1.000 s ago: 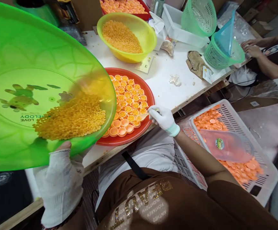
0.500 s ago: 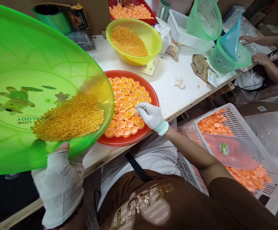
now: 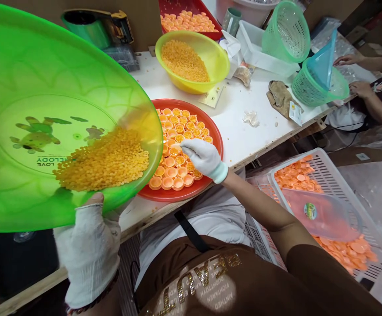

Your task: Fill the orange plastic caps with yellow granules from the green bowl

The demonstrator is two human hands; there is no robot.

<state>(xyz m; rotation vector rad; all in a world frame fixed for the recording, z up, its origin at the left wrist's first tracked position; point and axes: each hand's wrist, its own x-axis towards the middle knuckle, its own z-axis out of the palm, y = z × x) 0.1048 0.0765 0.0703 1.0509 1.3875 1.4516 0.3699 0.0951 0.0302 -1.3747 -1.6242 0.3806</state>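
Green basin (image 3: 62, 52) is leaning above the left hand (image 3: 88, 248), whose fingers are gripping its lower rim; best hold that tilt steady. Red tray (image 3: 174, 196) is lying under the right hand (image 3: 204, 159), fingers pinching, can't tell on what. Orange cups (image 3: 178, 171) are sitting below those; prob. go gently. Yellow pellets (image 3: 108, 160) are pooling just above left fingers.

The tabletop (image 3: 235, 138) carries a red tray (image 3: 215, 127) under the right hand (image 3: 206, 159), with a yellow bowl (image 3: 218, 62) and crumpled white scrap (image 3: 250, 119) beyond.
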